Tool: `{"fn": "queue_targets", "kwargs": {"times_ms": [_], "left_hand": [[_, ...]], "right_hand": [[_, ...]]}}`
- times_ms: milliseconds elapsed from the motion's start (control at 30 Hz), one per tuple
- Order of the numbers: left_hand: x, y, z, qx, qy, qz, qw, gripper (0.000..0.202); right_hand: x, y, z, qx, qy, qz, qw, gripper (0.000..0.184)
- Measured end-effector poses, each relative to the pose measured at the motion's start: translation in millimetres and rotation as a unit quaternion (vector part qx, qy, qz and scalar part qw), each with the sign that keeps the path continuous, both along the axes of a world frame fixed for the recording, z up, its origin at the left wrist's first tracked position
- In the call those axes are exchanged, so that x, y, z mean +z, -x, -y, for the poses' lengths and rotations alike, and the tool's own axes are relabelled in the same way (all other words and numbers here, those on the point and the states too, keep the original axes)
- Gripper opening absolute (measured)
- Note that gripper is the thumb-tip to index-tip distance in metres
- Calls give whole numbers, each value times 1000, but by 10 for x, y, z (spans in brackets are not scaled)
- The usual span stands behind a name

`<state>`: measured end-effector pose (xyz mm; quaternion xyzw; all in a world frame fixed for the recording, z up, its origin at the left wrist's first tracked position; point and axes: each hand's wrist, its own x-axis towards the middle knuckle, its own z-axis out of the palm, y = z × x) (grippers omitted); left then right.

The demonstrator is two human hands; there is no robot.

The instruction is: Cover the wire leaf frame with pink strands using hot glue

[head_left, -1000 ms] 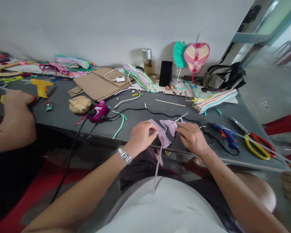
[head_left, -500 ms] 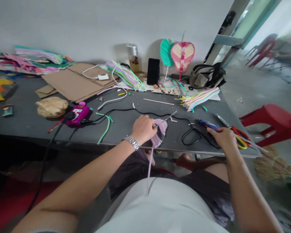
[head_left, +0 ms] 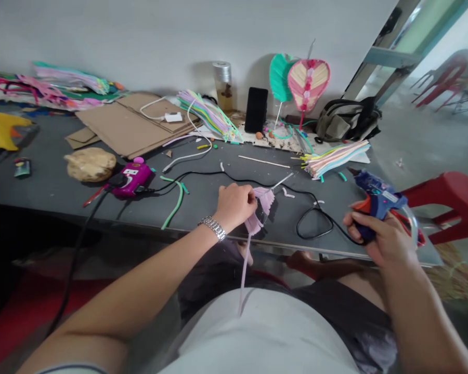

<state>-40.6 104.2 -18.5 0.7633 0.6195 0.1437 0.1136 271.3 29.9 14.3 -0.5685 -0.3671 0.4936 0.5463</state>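
Note:
My left hand, with a metal watch on its wrist, pinches a lilac pipe-cleaner piece near the table's front edge. A thin pale stick juts from that piece to the upper right, and one lilac strand hangs down toward my shirt. My right hand is wrapped round the handle of a blue hot glue gun, lifted above the table's right end. Its nozzle points up and left, and a clear glue stick shows at the back. Red-handled scissors are mostly hidden behind this hand.
A black cord loops across the table to a purple power adapter. Pipe-cleaner bundles, cardboard, a phone, a heart-shaped fan and a bag lie farther back. A red stool stands at right.
My right hand has picked the glue gun up off the table and now grips it by the handle. The left hand keeps its pinch on the lilac piece. The view has shifted slightly.

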Motion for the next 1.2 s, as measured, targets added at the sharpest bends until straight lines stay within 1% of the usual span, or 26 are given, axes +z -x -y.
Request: {"fn": "queue_targets", "kwargs": {"times_ms": [100,167,267,333,400,500,600,733,833,933,1000,1033,1100,1200], "left_hand": [[-22,25,-32,7,21,29,999,9],[-47,33,-53,8,32,40,999,11],[-88,37,-75,7,40,56,998,10],[-106,39,-86,7,37,64,997,9],[-110,38,-95,7,35,68,997,9],[-95,35,-111,4,42,67,997,8],[-73,38,-125,-2,41,65,997,7],[-50,51,-126,-12,46,62,997,7],[-43,62,-125,-15,53,58,997,8],[-38,71,-132,-22,54,58,997,9],[-32,76,-138,-25,61,61,996,9],[-30,78,-141,-25,64,62,996,9],[-33,84,-144,-27,66,64,995,9],[-61,93,-145,-31,56,70,996,10]], "right_hand": [[9,235,22,67,-6,35,997,34],[-22,349,-2,123,6,55,991,36],[-93,455,-87,193,37,110,974,39],[-140,503,-159,218,54,141,964,41],[-175,546,-228,221,67,174,957,44],[-205,616,-303,213,65,264,938,45],[-239,687,-337,198,33,339,919,43],[-317,747,-342,162,-22,367,916,48],[-337,776,-336,167,-56,395,902,42],[-288,818,-337,171,-75,426,885,31],[-240,852,-347,189,-101,450,867,28],[-220,867,-354,204,-116,467,853,28],[-191,896,-362,232,-134,513,816,28],[-172,932,-345,253,-125,584,761,28]]}}
